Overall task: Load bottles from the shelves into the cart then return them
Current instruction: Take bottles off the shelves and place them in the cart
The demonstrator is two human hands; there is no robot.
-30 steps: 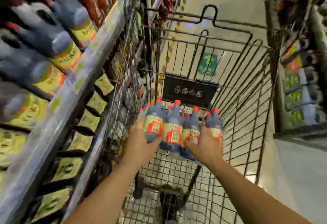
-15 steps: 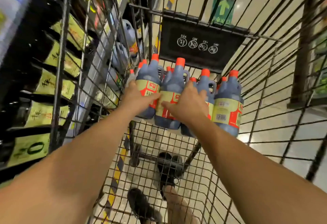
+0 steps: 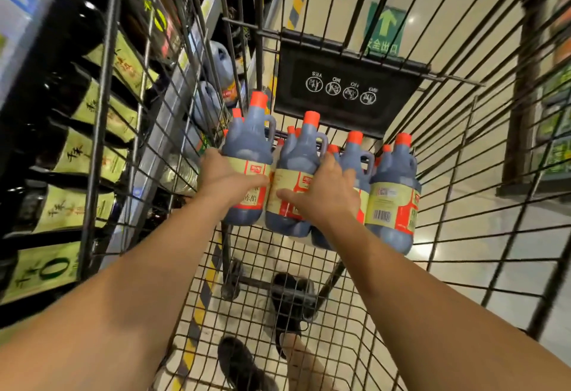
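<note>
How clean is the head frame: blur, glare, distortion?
Head view: heavy wide-angle distortion, the cart bars bow and fan out toward the edges. Head view: the shelf bottles at far left are smeared by motion blur, while the cart bottles and the left hand and right hand gripping them are reasonably sharp. Head view: small glare spot on the glossy floor beside the green arrow sign.

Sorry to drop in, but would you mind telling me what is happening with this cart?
A person is reaching into a wire shopping cart with bare hands. The left hand grips the leftmost bottle, and the right hand grips the next bottle beside it. Both belong to a cluster of dark, red-capped bottles standing upright at the cart's far end. Shelves of other bottles run along the left.
</note>
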